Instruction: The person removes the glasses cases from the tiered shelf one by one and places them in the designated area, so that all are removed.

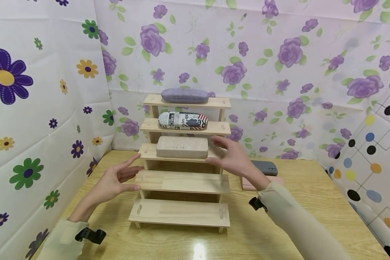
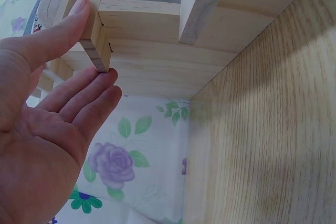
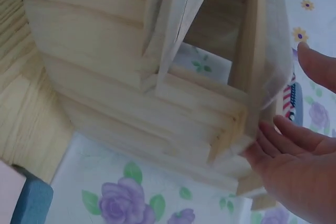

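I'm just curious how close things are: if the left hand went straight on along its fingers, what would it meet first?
The left hand would probably meet the left end of the wooden stand first; the two look very close, and whether they touch is hard to tell.
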{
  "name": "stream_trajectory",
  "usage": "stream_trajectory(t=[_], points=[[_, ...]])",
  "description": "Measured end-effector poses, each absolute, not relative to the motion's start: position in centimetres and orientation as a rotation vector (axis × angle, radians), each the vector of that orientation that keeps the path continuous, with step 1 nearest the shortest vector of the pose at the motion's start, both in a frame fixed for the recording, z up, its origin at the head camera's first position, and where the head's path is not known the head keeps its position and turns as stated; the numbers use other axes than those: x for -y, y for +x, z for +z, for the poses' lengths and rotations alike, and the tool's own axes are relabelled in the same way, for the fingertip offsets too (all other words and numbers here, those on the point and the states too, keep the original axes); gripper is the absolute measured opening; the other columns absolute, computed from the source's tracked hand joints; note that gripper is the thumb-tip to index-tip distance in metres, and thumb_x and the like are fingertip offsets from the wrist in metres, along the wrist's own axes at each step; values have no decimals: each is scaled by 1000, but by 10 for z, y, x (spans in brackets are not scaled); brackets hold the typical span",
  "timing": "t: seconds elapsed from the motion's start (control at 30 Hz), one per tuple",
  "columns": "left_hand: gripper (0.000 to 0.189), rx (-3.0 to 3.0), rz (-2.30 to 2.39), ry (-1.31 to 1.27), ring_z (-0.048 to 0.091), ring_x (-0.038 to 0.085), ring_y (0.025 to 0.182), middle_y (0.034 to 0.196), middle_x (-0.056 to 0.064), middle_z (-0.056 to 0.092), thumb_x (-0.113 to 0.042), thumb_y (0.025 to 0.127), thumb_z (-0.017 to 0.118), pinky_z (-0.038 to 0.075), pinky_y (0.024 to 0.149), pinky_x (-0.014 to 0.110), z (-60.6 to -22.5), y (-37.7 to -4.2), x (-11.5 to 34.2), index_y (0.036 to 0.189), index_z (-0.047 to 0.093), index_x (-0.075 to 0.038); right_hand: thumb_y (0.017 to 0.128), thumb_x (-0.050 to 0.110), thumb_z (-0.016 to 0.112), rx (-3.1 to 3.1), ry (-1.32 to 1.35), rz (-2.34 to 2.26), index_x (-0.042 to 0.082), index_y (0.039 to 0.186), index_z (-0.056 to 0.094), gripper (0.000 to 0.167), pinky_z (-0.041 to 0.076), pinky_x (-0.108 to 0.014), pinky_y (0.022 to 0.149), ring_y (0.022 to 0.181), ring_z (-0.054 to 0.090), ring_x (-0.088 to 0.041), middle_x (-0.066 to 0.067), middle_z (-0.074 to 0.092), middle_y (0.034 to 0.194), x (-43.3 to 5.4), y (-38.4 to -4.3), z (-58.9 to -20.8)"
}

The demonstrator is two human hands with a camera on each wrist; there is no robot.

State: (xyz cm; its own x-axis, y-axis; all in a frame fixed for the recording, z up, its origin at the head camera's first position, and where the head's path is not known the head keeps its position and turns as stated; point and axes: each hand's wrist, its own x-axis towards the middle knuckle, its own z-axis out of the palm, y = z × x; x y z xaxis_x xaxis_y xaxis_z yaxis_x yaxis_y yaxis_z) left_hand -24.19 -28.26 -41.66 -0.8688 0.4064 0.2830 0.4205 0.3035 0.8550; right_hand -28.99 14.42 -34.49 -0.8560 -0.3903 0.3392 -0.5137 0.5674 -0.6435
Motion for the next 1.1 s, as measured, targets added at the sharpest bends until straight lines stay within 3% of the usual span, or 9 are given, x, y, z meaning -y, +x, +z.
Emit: stream_trajectory(t=[0.13, 0.57, 0.77, 1.1], points=[[104, 2522, -1666, -801, 55, 38, 136, 148, 25, 57, -1, 83, 89, 51, 108, 38, -416, -242, 282, 168, 32, -20, 87, 30, 90, 2647, 750, 1172, 7, 152, 55, 78, 49, -50, 113, 133, 58, -36, -14, 60, 147, -132, -297, -347], [103, 2529, -1672, -791, 54, 38, 137, 148, 27, 56, -2, 84, 89, 49, 108, 49, -415, -241, 282, 168, 32, -20, 85, 26, 92, 2614, 720, 1256, 2, 149, 57, 76, 55, -44, 108, 123, 67, -33, -17, 65, 141, -118, -306, -347], [103, 2535, -1670, -786, 54, 37, 137, 148, 26, 56, -2, 84, 89, 49, 109, 48, -416, -240, 282, 168, 32, -20, 84, 22, 93, 2586, 722, 1319, 4, 147, 60, 74, 55, -43, 108, 123, 67, -31, -14, 66, 139, -123, -305, -349], [104, 2518, -1665, -807, 54, 39, 137, 148, 27, 55, -2, 83, 89, 51, 108, 30, -416, -243, 282, 168, 32, -19, 84, 32, 93, 2651, 774, 1139, 13, 148, 62, 73, 53, -52, 106, 124, 61, -31, -8, 65, 140, -132, -303, -345]])
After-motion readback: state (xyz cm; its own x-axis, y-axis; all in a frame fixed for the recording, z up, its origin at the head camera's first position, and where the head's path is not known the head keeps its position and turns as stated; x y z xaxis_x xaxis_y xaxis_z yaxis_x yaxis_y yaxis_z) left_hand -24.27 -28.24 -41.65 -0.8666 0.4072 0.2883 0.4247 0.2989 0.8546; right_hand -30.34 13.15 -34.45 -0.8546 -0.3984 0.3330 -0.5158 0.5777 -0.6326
